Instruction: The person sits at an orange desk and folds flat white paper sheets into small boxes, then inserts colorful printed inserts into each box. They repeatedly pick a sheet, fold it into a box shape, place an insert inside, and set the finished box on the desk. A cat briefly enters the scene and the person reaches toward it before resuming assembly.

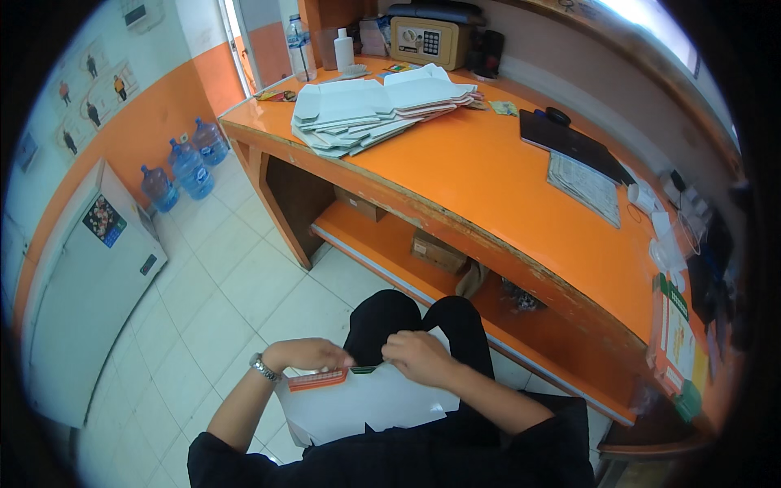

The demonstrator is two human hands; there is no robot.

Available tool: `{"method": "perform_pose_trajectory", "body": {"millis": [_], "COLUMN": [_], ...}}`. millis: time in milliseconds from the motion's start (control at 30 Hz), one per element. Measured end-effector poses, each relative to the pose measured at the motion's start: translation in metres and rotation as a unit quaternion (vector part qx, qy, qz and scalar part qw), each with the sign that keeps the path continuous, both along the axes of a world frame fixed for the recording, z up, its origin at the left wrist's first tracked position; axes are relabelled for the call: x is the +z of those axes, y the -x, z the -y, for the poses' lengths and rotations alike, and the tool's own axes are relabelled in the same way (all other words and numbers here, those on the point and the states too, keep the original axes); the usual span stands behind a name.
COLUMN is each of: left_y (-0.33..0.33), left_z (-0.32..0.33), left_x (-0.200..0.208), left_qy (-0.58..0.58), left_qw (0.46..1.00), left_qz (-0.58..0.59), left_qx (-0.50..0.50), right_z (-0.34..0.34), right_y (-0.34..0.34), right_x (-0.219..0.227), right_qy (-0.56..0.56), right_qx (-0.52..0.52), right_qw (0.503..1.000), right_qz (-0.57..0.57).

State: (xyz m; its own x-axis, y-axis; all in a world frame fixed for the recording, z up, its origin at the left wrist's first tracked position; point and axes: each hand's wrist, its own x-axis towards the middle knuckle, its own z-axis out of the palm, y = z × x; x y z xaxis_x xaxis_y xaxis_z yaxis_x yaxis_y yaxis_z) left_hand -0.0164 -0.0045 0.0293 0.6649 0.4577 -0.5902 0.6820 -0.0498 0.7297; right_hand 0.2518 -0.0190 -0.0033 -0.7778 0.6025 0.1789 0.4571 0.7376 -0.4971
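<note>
Across my lap lies a white cardboard box blank (356, 405) with notched edges. A narrow flap along its far edge is partly turned over and shows orange and green print. My left hand (313, 355), with a metal watch at the wrist, is closed at that flap near the blank's left part. Further right, my right hand (418, 356) has its fingers curled in a pinch on the same far edge. The fingertips of both hands are partly hidden and slightly blurred.
An orange desk (480, 163) stands ahead, with a stack of similar blanks (350, 110), a small safe (427, 42), a closed laptop (569, 140) and papers (583, 189). Folded printed cartons (677, 346) lie at the right. Water jugs (191, 169) and a white chest freezer (98, 285) stand left.
</note>
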Motion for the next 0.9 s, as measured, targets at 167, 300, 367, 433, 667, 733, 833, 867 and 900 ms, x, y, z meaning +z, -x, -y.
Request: {"method": "perform_pose_trajectory", "body": {"millis": [167,300,367,433,667,733,833,867,900], "left_y": [-0.049,-0.078,-0.084,-0.086,-0.068,-0.06,-0.045,-0.04,-0.038], "left_z": [-0.001,0.003,0.008,0.016,0.03,0.032,0.022,0.019,0.017], "left_x": [-0.028,-0.03,-0.025,-0.022,-0.024,-0.018,0.004,0.012,0.019], "left_qy": [-0.165,-0.181,-0.209,-0.252,-0.229,-0.26,-0.229,-0.236,-0.208], "left_qw": [0.985,0.974,0.968,0.96,0.969,0.96,0.967,0.965,0.972], "left_qz": [0.038,-0.111,-0.117,-0.106,0.079,0.08,0.07,0.072,0.094], "left_qx": [-0.013,-0.079,-0.079,-0.064,-0.054,-0.068,-0.082,-0.084,-0.058], "right_z": [0.053,0.084,0.082,0.068,0.021,0.025,0.033,0.035,0.034], "right_y": [-0.01,-0.025,-0.029,-0.036,-0.076,-0.077,-0.067,-0.063,-0.058], "right_x": [-0.042,-0.055,-0.05,-0.04,-0.015,-0.016,-0.015,-0.013,-0.011], "right_qy": [-0.112,-0.059,-0.047,0.057,0.099,0.334,0.402,0.4,0.397], "right_qx": [-0.03,-0.064,-0.058,-0.037,-0.267,-0.184,-0.127,-0.122,-0.116], "right_qw": [0.993,0.996,0.997,0.997,0.951,0.913,0.877,0.877,0.878], "right_qz": [-0.007,0.019,0.031,0.047,-0.121,-0.145,-0.232,-0.236,-0.242]}}
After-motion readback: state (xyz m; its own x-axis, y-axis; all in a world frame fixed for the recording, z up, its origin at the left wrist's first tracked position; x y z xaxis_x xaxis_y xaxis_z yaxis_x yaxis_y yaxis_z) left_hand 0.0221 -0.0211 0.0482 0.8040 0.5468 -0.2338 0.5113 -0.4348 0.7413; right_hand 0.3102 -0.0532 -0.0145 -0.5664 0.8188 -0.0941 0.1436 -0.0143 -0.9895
